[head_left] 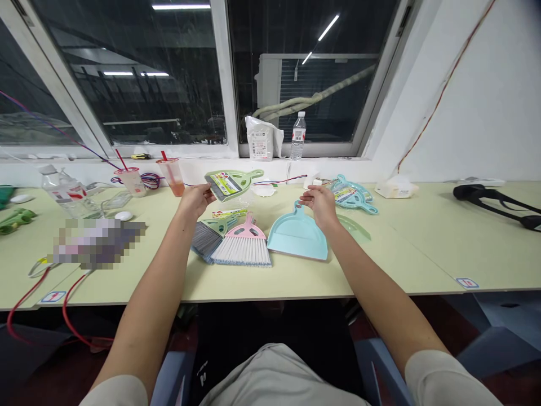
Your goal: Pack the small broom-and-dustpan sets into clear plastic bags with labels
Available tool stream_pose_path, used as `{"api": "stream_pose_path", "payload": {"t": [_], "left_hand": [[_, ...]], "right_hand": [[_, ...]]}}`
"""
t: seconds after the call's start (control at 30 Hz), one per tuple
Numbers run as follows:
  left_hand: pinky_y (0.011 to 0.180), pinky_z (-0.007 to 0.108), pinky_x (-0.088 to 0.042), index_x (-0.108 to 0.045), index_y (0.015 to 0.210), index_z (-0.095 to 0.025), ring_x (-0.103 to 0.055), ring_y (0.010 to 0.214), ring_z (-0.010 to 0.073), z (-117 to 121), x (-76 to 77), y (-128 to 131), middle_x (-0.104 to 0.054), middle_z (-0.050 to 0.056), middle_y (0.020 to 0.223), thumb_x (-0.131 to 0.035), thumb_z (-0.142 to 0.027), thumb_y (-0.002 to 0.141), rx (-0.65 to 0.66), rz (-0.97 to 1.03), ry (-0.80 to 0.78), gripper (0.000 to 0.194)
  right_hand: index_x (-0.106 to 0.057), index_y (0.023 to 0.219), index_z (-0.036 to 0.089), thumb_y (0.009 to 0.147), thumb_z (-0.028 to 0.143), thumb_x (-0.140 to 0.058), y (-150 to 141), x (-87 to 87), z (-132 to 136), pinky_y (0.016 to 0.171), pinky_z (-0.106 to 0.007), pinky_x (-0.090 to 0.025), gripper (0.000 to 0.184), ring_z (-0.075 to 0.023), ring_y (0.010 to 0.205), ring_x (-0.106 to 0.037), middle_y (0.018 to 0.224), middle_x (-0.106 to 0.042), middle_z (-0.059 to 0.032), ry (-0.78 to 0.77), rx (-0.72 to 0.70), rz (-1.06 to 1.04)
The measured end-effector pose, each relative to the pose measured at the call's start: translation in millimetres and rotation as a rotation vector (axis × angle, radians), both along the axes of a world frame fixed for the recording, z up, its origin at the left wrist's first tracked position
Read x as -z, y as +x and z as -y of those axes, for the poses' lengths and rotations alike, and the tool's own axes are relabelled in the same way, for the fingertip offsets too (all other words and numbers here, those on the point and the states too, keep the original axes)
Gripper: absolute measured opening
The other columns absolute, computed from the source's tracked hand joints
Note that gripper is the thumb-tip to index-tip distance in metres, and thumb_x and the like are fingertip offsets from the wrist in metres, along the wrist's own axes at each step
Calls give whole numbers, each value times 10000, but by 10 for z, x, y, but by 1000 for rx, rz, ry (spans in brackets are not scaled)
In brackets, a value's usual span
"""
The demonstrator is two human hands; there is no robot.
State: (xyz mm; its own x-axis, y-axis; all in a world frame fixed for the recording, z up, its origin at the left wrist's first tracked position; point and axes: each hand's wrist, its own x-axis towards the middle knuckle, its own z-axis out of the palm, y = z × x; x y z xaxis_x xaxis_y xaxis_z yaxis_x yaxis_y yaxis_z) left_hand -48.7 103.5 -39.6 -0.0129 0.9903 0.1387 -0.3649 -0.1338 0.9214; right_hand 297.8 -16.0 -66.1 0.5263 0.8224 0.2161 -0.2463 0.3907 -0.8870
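My left hand is closed on a green dustpan set with a paper label, held up above the pale green table. My right hand hovers over the handle of a light blue dustpan lying on the table, its fingers curled and pinched together; what they hold, if anything, I cannot make out. Between my arms lie a pink hand brush with white bristles and a green brush with grey bristles. A teal dustpan set rests beyond my right hand.
Two plastic drink cups with red straws, a water bottle lying down and a white mouse sit at left. On the window sill stand a white bag and a water bottle. Tissues and a black object lie at right. Red cables hang off the left edge.
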Motion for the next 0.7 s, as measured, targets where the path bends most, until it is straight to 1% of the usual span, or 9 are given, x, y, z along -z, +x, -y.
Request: {"api": "stream_pose_path", "payload": {"t": [0.1,0.17,0.2,0.27,0.3,0.37,0.47,0.57,0.7], "left_hand": [[624,235,-595,-636,920,-139,-684,639,129,-51,27,-125,-725,58,787,-616,-33,831,-62,67,2,140],[631,246,-602,-637,919,-136,-690,648,136,-72,40,-175,-724,60,791,-607,-31,829,-94,114,16,141],[632,250,-604,-640,919,-133,-691,649,140,-80,45,-195,-723,61,787,-606,-34,827,-112,134,22,139],[622,253,-602,-646,917,-127,-684,635,141,-91,55,-227,-716,63,772,-605,-39,826,-143,161,23,133],[613,254,-599,-650,916,-124,-678,624,140,-93,61,-239,-713,64,769,-605,-41,828,-151,168,22,129],[596,256,-594,-655,905,-118,-667,604,139,-91,74,-255,-711,70,770,-601,-43,832,-159,173,20,118],[585,252,-585,-652,878,-111,-670,603,141,-77,100,-255,-707,75,766,-596,-42,835,-161,170,3,98],[570,242,-573,-639,848,-112,-665,589,137,-65,124,-241,-691,65,726,-604,-51,837,-163,156,-21,71],[568,233,-561,-629,840,-115,-642,555,122,-53,137,-223,-673,45,684,-617,-56,822,-159,140,-30,63]], "right_hand": [[-618,869,181,745,82,-643,-192,-148,-258,700,-363,-635,161,-193,709,-709,686,-657,-18,-62,-169,142],[-620,860,144,746,47,-662,-372,-261,-528,738,-363,-635,155,-201,728,-716,721,-678,-59,-133,-310,234],[-618,863,129,745,31,-676,-466,-308,-686,742,-353,-632,164,-200,728,-715,748,-688,-77,-193,-346,300],[-608,867,117,763,27,-685,-643,-362,-1024,714,-314,-622,158,-183,717,-706,773,-685,-83,-366,-322,484],[-605,871,112,760,23,-692,-722,-364,-1191,690,-310,-614,167,-185,713,-700,774,-677,-86,-410,-295,520],[-598,885,115,749,29,-715,-856,-323,-1497,654,-307,-597,199,-193,718,-687,781,-662,-83,-464,-246,577],[-601,882,124,730,61,-759,-1010,-186,-1851,633,-319,-569,228,-236,763,-689,785,-652,-88,-533,-179,669],[-607,880,133,718,114,-809,-1120,-43,-2086,654,-321,-548,260,-279,848,-696,814,-669,-105,-583,-151,756],[-603,899,137,716,144,-834,-1192,85,-2272,700,-306,-531,295,-289,967,-681,894,-696,-135,-632,-148,822]]}}
